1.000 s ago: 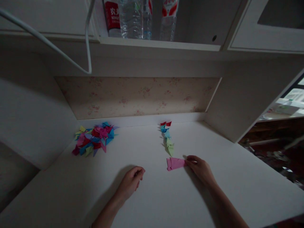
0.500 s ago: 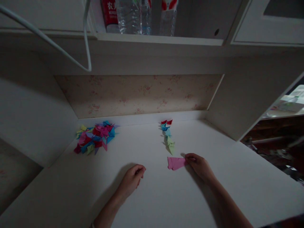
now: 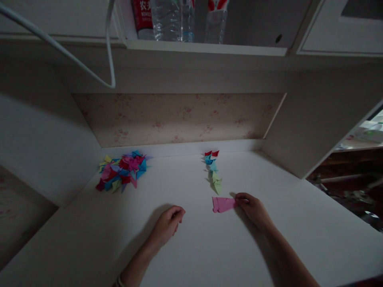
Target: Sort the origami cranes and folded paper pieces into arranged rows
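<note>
My right hand pinches the narrow right end of a piece of pink folded paper between thumb and fingers. The paper lies low over the white desktop, its wider, creased end pointing left. To the left, my left hand is loosely closed above the desktop, fingers curled in, and nothing shows in it. Just behind the pink paper stands a short row of folded paper pieces: light green at the front, then blue, then red and white at the back.
A heap of colourful folded paper pieces lies at the back left of the white desktop. Overhead, a shelf holds clear plastic bottles and a red package. A white cable hangs at upper left.
The whole view has shifted slightly, so everything sits a little further right. Both hands and the pink paper keep nearly the same places on the desktop.
</note>
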`<action>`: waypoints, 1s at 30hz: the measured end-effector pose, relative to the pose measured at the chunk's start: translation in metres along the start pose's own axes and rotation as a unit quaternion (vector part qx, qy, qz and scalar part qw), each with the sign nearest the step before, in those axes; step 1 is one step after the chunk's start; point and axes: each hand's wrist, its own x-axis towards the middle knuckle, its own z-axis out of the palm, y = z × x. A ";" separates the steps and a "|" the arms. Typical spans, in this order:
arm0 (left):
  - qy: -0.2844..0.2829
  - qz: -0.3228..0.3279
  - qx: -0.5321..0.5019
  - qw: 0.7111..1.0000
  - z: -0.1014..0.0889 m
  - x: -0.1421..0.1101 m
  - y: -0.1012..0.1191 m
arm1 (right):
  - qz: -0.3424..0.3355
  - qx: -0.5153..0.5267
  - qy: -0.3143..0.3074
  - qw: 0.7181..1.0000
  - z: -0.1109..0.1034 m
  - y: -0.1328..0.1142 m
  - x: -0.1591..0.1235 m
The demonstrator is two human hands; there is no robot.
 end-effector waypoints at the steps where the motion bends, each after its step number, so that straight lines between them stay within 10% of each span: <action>1: -0.001 0.000 -0.004 1.000 0.000 0.000 0.000 | 0.004 0.002 0.003 1.000 0.000 0.000 0.000; 20: 0.072 0.005 0.098 0.993 -0.022 0.009 0.000 | 0.054 -0.022 0.073 0.996 0.000 -0.006 -0.015; 24: 0.232 -0.018 0.413 0.881 -0.071 0.025 0.010 | 0.053 -0.043 0.071 0.995 0.002 -0.010 -0.015; 30: 0.342 -0.117 0.477 0.801 -0.133 0.050 0.011 | 0.045 -0.011 0.080 0.996 0.001 -0.012 -0.015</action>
